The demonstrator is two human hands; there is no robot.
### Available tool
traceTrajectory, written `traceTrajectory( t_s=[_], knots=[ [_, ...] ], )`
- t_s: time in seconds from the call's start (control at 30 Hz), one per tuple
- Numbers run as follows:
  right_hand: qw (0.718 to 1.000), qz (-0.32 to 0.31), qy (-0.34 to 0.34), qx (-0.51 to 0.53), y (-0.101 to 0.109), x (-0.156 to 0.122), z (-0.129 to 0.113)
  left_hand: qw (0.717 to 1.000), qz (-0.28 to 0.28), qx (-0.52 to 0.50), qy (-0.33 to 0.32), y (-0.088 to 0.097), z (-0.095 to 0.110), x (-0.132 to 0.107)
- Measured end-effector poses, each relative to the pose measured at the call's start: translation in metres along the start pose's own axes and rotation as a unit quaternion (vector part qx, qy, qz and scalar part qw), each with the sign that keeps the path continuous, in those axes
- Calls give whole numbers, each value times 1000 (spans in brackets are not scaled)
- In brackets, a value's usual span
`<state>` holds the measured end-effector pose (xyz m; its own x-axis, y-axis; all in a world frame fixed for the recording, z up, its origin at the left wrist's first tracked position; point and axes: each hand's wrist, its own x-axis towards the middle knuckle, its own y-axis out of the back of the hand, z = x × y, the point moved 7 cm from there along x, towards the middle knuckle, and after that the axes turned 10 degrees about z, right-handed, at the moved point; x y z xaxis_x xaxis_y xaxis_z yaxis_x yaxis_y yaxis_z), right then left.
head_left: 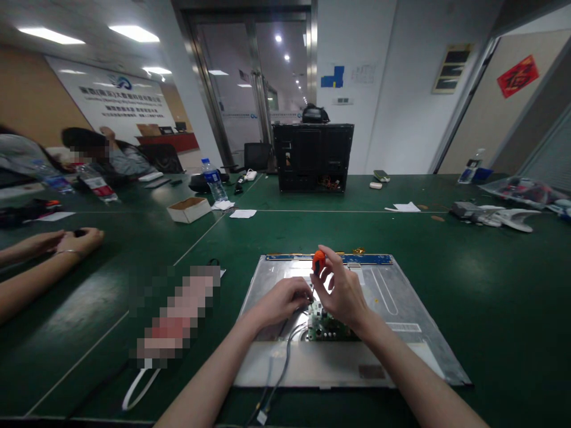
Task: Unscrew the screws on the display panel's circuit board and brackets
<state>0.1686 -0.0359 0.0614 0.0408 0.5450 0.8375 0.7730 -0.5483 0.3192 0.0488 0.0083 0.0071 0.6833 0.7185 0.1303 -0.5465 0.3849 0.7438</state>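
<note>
A flat silver metal panel (401, 303) lies on the green table (491, 267) before me, with a blue strip board (366, 259) along its far edge. A small green circuit board (325, 327) sits on the panel near its middle. My right hand (343, 291) is closed around a screwdriver with an orange handle (318, 260), held upright over the circuit board. My left hand (285, 300) pinches something small beside the screwdriver's tip at the board. Grey cables (281, 368) run from the board toward me.
Another person's hands (66, 241) rest at the left. A cardboard box (189, 209), water bottle (213, 179) and black computer case (313, 156) stand farther back. Plastic parts (495, 215) lie at the right. A blurred patch (173, 321) covers something left of the panel.
</note>
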Motion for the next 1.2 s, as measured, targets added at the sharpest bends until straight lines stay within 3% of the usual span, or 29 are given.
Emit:
traceTrajectory(
  t_s=[1.2],
  knots=[
    [1000,8,-4,23,-1,0,0,1000,15,-2,-3,0,-2,0]
  ],
)
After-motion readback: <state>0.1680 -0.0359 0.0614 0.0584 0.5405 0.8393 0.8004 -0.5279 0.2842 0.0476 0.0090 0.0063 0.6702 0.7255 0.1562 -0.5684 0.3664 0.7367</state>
